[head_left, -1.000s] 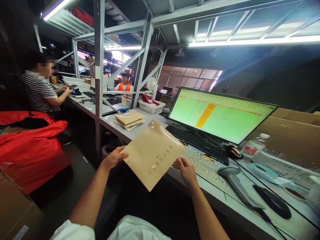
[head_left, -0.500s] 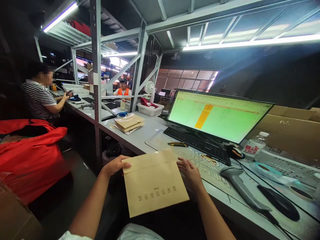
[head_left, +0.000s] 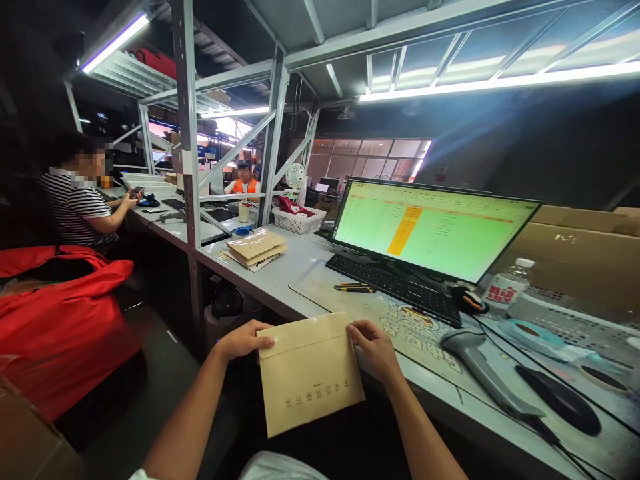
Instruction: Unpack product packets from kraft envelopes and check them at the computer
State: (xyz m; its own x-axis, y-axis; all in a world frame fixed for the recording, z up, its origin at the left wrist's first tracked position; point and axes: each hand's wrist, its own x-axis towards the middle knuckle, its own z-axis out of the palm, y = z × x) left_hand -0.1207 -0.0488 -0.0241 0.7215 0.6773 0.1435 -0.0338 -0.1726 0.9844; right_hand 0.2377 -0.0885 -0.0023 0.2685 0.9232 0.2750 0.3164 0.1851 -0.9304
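A tan paper envelope [head_left: 313, 373] hangs upright between my two hands, in front of the desk's edge. A fold line runs across its top and a row of small printed icons sits near the bottom. My left hand [head_left: 246, 341] pinches the upper left corner, thumb on the front face. At the upper right corner, my right hand [head_left: 374, 347] is closed on the envelope too, its fingertips at the edge. Beyond it on the desk lies a stack of similar envelopes [head_left: 256, 248], some in clear plastic.
The desk [head_left: 310, 263] carries a keyboard [head_left: 395, 290], a monitor [head_left: 430, 227], a yellow-black utility knife [head_left: 355, 289], a barcode scanner [head_left: 490, 373], a mouse [head_left: 557, 399] and a bottle [head_left: 507, 287]. A rack post [head_left: 186, 133] rises at left, near a red bag [head_left: 75, 320]. Two people sit farther back.
My right hand, with fingers apart at the envelope's edge before, now grips its upper right corner. The left hand and envelope have shifted slightly right, with the envelope's top edge lower.
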